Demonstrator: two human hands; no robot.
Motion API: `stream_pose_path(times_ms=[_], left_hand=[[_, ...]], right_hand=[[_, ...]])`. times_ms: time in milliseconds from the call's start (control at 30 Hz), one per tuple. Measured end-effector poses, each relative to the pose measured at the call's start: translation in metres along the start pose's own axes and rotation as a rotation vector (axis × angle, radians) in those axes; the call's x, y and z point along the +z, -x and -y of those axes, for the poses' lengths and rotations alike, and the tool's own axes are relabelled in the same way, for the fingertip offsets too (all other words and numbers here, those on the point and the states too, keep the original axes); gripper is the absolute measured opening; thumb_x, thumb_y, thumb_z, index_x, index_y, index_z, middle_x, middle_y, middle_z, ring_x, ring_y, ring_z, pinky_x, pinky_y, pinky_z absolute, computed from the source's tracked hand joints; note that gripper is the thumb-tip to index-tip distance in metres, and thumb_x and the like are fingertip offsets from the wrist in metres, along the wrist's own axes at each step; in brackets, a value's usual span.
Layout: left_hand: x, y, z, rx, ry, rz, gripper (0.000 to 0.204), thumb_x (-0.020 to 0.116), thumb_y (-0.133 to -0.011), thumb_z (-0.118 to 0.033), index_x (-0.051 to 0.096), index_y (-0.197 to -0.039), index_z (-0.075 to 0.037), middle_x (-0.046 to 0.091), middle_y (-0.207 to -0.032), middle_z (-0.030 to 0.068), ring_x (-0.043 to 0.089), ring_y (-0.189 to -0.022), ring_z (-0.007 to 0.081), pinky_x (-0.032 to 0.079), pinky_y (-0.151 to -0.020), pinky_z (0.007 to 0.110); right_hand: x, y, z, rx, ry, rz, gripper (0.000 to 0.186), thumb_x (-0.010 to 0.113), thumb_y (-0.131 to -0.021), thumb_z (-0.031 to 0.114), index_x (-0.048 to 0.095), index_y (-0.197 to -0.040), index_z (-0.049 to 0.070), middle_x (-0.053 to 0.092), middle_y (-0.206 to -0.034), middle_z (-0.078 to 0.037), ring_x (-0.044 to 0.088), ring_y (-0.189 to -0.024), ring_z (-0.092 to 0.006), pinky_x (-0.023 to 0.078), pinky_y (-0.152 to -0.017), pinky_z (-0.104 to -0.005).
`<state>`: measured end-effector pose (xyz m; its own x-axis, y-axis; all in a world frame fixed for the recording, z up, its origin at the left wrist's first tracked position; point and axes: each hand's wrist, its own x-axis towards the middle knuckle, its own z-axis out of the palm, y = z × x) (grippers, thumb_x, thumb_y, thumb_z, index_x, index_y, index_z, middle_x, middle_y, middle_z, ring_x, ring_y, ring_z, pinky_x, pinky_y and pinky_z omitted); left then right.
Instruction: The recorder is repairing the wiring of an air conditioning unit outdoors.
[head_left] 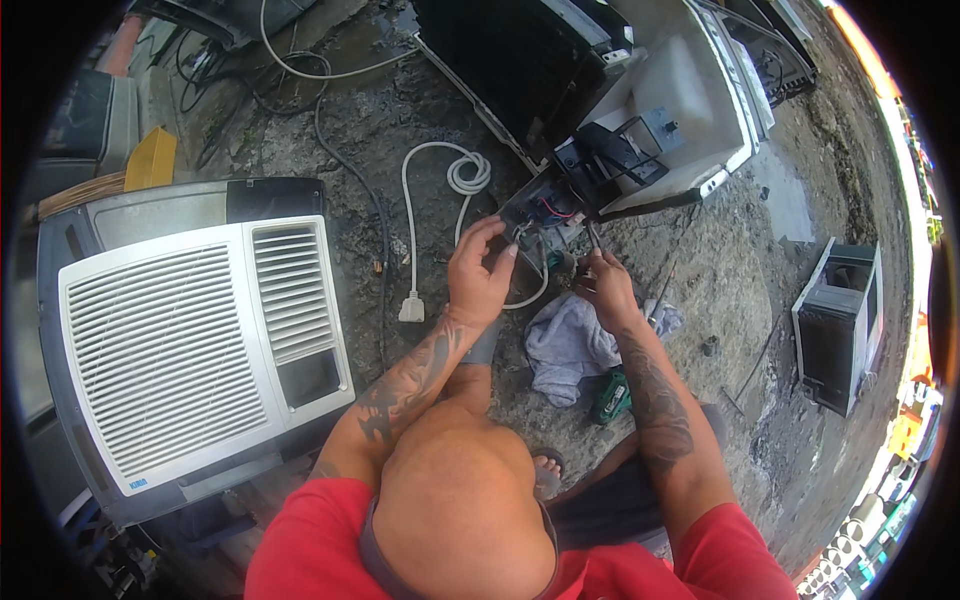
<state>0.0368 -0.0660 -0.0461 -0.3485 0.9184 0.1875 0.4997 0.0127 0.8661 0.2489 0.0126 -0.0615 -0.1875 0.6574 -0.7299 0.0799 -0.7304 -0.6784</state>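
An opened air-conditioner unit [690,110] lies on the ground ahead, its dark control box [545,205] with red and blue wires hanging out at the near corner. My left hand [478,272] pinches wires at that box, fingers bent around them. My right hand [600,280] grips a thin metal tool [594,238], its tip pointing up at the box. A white power cord [455,175] coils beside the box and runs down to a plug [411,308].
A white window air-conditioner front grille [200,350] lies at left. A grey rag [570,340] and a green tool [610,398] lie under my forearms. A small open casing [840,325] stands at right. Black cables cross the rough concrete.
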Motion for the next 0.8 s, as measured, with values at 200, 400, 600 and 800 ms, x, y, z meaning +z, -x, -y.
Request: stream_pose_path(times_ms=[200,400,600,800], left_hand=[[0.017,-0.018,-0.002,-0.786,0.596,-0.075,0.072,0.081,-0.082,-0.015,0.030,-0.132,-0.004,0.058,-0.110,0.0156,0.064,-0.094,0.0227,0.056,-0.078,0.034],[0.020,-0.016,0.011,-0.969,0.960,-0.083,0.071,0.077,-0.085,-0.012,0.029,-0.136,-0.004,0.058,-0.116,0.0172,0.065,-0.100,0.0280,0.055,-0.085,0.047],[0.015,-0.012,0.018,-0.976,1.067,0.010,0.065,0.075,-0.086,-0.013,0.033,-0.135,-0.005,0.058,-0.116,0.0155,0.064,-0.103,0.0315,0.053,-0.090,0.053],[0.015,-0.022,0.018,-0.930,1.257,0.085,0.048,0.072,-0.087,-0.008,0.042,-0.125,-0.007,0.059,-0.114,0.0124,0.064,-0.101,0.0304,0.053,-0.091,0.053]], right_hand=[[0.023,-0.005,-0.018,-0.107,-0.301,-0.022,0.022,0.042,-0.107,0.028,0.050,-0.108,0.007,0.056,-0.113,-0.010,0.059,-0.102,-0.0357,0.047,-0.094,-0.0500],[0.045,-0.008,-0.007,-0.219,-0.472,-0.030,0.020,0.042,-0.107,0.022,0.051,-0.104,0.005,0.059,-0.107,-0.011,0.060,-0.099,-0.0323,0.048,-0.091,-0.0475],[0.047,-0.008,-0.012,-0.155,-0.246,-0.186,0.024,0.047,-0.105,0.029,0.058,-0.096,0.010,0.059,-0.096,-0.002,0.054,-0.085,-0.0145,0.045,-0.077,-0.0328],[0.052,-0.009,-0.014,-0.120,-0.330,-0.170,0.026,0.045,-0.105,0.034,0.058,-0.095,0.013,0.060,-0.095,0.000,0.053,-0.091,-0.0155,0.041,-0.081,-0.0360]])
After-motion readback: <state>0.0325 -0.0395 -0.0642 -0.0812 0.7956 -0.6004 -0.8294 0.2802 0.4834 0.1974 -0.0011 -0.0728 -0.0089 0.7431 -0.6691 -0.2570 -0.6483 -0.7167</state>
